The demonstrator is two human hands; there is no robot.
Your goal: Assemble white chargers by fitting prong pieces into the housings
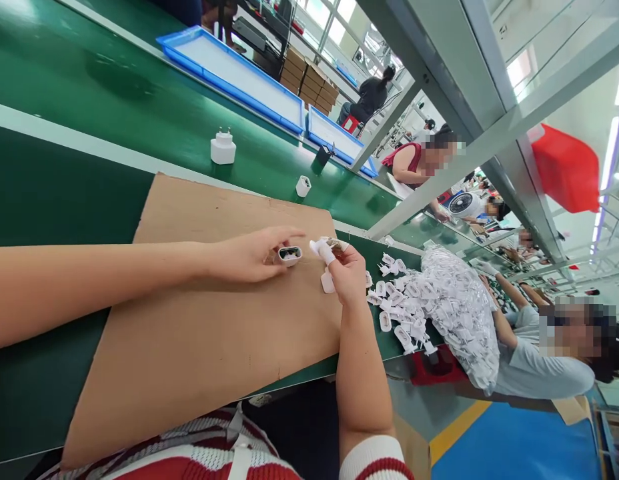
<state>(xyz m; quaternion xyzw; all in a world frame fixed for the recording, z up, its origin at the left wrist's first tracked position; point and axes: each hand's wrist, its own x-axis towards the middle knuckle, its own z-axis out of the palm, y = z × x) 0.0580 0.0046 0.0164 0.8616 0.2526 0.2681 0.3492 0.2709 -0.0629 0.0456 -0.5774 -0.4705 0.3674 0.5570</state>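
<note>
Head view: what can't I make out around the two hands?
- Exact contents of the open white oval plastic casing in the left hand: head view, too small and dark.
- What the right hand holds: head view, hidden by the hand itself.
- Separate pieces in the bulging clear plastic bag: head view, blurred by its creases.
</note>
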